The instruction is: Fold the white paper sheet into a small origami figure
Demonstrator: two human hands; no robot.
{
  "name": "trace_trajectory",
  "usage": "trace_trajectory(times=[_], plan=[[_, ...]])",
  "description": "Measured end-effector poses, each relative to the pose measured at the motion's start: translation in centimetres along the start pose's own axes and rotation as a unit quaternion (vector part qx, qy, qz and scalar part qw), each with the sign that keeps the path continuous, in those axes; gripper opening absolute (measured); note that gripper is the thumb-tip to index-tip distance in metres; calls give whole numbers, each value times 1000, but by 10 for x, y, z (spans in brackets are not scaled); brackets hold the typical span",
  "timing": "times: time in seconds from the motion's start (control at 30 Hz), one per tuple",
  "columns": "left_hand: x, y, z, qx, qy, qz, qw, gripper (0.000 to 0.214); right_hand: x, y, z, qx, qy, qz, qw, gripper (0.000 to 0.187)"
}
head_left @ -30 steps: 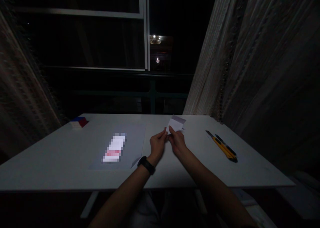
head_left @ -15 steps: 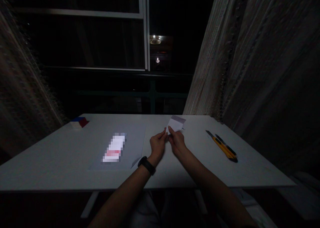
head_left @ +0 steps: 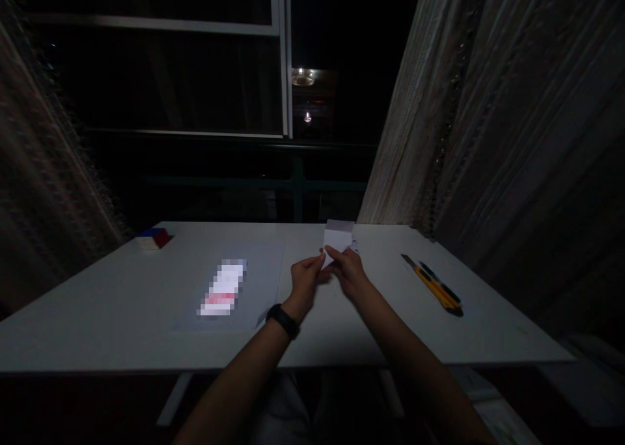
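A small folded piece of white paper (head_left: 336, 238) is held up above the table by both hands, its top part creased and in shade. My left hand (head_left: 306, 279) pinches its lower left corner, fingers closed. My right hand (head_left: 347, 269) grips the lower right side, with the thumb lying across the front of the paper. The fingers behind the paper are partly hidden. Left of my hands, a larger white sheet (head_left: 266, 275) lies flat on the table, one near corner curled up. On that sheet rests a lit phone (head_left: 224, 287) with a blurred screen.
The white table (head_left: 112, 328) stands before a dark window (head_left: 185, 80). A yellow utility knife (head_left: 434, 288) lies on the right beside a dark pen (head_left: 442, 283). A blue, red and white cube (head_left: 153, 238) sits at the far left. Curtains (head_left: 405, 139) hang on both sides.
The folded paper has turned more upright and shifted slightly left. My fingers have moved a little along its lower edge. The things on the table have stayed put.
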State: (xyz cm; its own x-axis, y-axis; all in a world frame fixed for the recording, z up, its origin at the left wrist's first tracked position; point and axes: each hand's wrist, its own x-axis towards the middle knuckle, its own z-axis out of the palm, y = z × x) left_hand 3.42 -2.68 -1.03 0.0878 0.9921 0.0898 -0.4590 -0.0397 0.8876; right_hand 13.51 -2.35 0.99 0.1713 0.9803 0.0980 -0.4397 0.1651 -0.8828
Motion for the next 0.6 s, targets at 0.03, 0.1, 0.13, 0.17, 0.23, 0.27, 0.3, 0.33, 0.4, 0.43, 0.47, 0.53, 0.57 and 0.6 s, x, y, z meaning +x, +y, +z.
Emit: trace_trajectory(times=[0.03,0.1,0.13,0.17,0.23,0.27,0.3,0.33,0.4,0.43,0.47,0.53,0.57,0.6], plan=[[-1,2,0,-4,-14,-20,1000,40,1,-3,-3,1,-17,8,1000,29],[-2,6,1,-9,-46,-54,997,38,2,-8,-8,9,-43,22,999,28],[-2,7,0,-11,-63,-67,996,37,2,-10,-10,13,-54,28,998,28],[-2,9,0,-13,-79,-76,994,35,2,-12,-12,15,-67,33,997,27],[-2,10,-1,-17,-105,-85,991,32,1,-15,-13,10,-85,40,995,25],[-2,10,-1,-18,-114,-86,990,31,0,-16,-13,6,-88,42,995,25],[-1,10,-2,-20,-122,-86,989,31,-1,-17,-13,3,-86,42,995,25],[-1,10,-2,-22,-128,-83,988,31,-1,-17,-13,1,-82,41,996,25],[-1,9,-3,-19,-130,-76,988,31,-1,-16,-12,-4,-74,35,997,24],[-1,8,-2,-15,-128,-72,989,31,-1,-16,-12,-5,-72,30,997,24],[-1,8,-2,-6,-125,-68,990,31,0,-15,-12,-4,-69,23,997,23],[0,9,-1,25,-109,-51,992,32,3,-13,-13,-4,-66,9,998,23],[1,9,-1,50,-96,-33,994,33,4,-12,-14,-6,-64,3,998,23],[2,9,-1,84,-84,-9,993,32,5,-11,-14,-10,-60,-3,998,23]])
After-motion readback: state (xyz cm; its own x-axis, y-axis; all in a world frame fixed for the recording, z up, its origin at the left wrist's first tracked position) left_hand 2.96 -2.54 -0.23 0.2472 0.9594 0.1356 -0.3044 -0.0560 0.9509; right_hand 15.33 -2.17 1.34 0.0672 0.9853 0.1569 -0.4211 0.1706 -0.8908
